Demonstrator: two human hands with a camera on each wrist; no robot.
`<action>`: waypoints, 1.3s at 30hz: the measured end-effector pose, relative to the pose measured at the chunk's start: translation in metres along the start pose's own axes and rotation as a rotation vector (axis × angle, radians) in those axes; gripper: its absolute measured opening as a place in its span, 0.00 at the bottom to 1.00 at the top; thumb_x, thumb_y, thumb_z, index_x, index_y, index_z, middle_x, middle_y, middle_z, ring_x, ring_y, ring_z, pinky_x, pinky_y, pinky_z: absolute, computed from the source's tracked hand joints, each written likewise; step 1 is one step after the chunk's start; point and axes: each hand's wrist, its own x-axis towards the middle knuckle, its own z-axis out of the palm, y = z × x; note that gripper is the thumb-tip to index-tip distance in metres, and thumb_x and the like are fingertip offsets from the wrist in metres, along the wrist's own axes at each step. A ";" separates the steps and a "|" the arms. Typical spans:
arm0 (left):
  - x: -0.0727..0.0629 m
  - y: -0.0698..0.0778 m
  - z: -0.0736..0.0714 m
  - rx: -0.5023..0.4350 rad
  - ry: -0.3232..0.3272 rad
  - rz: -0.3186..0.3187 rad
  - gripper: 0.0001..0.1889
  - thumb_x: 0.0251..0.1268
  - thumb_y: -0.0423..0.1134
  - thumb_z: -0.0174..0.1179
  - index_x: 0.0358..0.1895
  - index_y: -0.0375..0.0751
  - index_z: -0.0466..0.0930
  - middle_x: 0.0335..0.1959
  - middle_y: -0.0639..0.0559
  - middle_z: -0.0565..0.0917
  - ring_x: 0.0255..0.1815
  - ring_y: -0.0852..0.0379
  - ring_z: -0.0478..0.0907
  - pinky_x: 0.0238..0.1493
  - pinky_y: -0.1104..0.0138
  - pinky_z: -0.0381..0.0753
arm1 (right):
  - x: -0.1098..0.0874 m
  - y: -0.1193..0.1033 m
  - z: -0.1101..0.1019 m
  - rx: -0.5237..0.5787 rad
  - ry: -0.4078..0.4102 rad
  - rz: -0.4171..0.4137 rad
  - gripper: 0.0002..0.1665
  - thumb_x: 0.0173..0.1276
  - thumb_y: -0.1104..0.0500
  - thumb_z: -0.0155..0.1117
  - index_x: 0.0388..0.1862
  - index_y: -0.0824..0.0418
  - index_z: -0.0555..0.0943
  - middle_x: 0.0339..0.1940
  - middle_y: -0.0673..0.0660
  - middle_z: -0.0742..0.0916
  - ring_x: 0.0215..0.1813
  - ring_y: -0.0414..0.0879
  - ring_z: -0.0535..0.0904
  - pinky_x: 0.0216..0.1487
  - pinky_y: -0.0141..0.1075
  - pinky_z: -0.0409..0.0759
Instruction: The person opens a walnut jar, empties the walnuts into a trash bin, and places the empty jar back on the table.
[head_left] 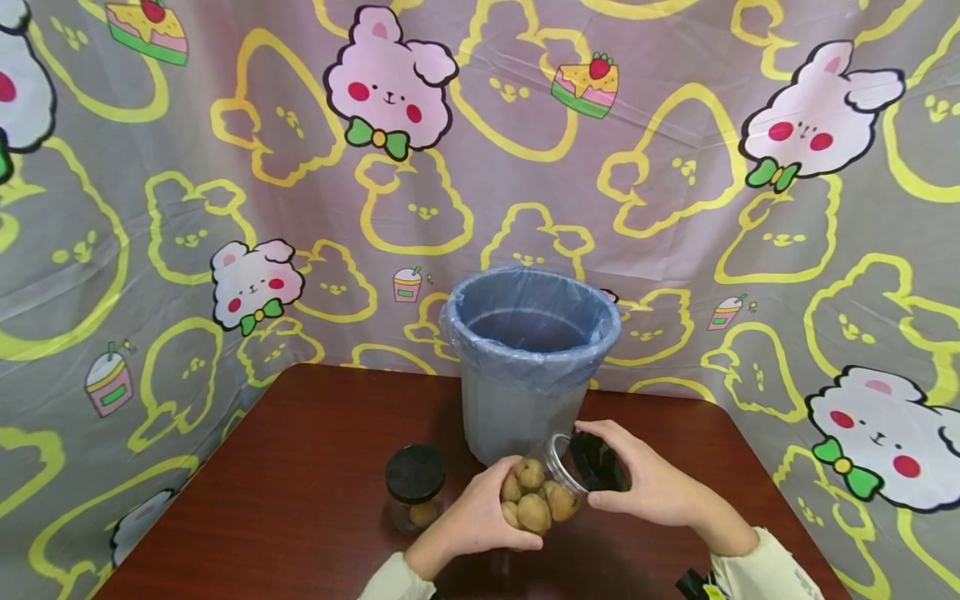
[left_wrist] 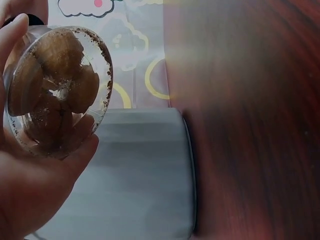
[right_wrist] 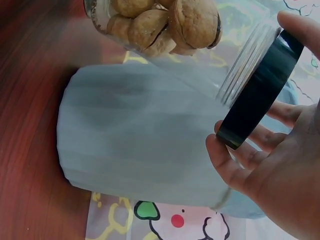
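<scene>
A clear jar of walnuts [head_left: 533,510] is tilted above the table, its mouth toward the right. My left hand [head_left: 483,510] grips it round the body; the left wrist view shows the jar's round base [left_wrist: 62,95] with walnut crumbs along its edge. With fingers and thumb spread round its rim, my right hand [head_left: 651,482] holds a black lid [head_left: 597,461] right at the jar's mouth. Clear screw threads [right_wrist: 250,64] show beside the lid [right_wrist: 262,90] in the right wrist view. Several cracked walnuts [right_wrist: 162,25] lie toward the jar's base.
A second jar with a black lid [head_left: 415,473] stands left of my left hand, a walnut inside. Behind my hands is a grey bin [head_left: 517,408] lined with a blue bag [head_left: 536,354]. The dark red table [head_left: 330,467] ends at a patterned cloth backdrop [head_left: 525,183].
</scene>
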 end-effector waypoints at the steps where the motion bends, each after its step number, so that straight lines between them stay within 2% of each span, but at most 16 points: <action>1: 0.000 -0.001 0.000 -0.002 0.004 -0.004 0.47 0.33 0.55 0.78 0.62 0.52 0.64 0.49 0.60 0.76 0.45 0.65 0.74 0.46 0.68 0.75 | -0.001 0.000 -0.001 0.001 0.001 0.007 0.45 0.56 0.47 0.72 0.69 0.48 0.62 0.63 0.45 0.71 0.62 0.43 0.67 0.58 0.39 0.69; 14: -0.002 -0.001 -0.002 -0.031 0.054 -0.008 0.47 0.33 0.52 0.79 0.63 0.54 0.63 0.50 0.59 0.75 0.46 0.63 0.75 0.46 0.67 0.75 | -0.006 0.012 -0.005 -0.034 0.035 0.040 0.45 0.53 0.48 0.74 0.68 0.48 0.64 0.61 0.45 0.73 0.60 0.44 0.70 0.57 0.40 0.70; 22: -0.003 0.000 -0.003 -0.042 0.088 0.006 0.48 0.33 0.52 0.79 0.64 0.51 0.63 0.52 0.58 0.76 0.47 0.62 0.75 0.47 0.66 0.76 | -0.010 0.022 -0.006 0.016 0.020 0.086 0.44 0.54 0.45 0.73 0.68 0.49 0.64 0.60 0.50 0.74 0.56 0.45 0.72 0.52 0.41 0.74; 29: -0.003 0.000 -0.004 -0.049 0.101 0.002 0.49 0.33 0.54 0.78 0.64 0.51 0.63 0.52 0.57 0.76 0.47 0.62 0.76 0.47 0.66 0.76 | -0.015 0.032 -0.006 0.004 0.009 0.106 0.43 0.56 0.46 0.72 0.67 0.53 0.65 0.58 0.50 0.74 0.53 0.46 0.72 0.49 0.39 0.75; 39: -0.003 -0.002 -0.005 -0.058 0.134 0.017 0.49 0.32 0.49 0.80 0.64 0.51 0.63 0.51 0.57 0.77 0.47 0.61 0.76 0.47 0.65 0.76 | -0.019 0.046 -0.007 -0.023 -0.020 0.238 0.45 0.55 0.41 0.71 0.68 0.54 0.64 0.59 0.51 0.72 0.55 0.47 0.71 0.49 0.43 0.74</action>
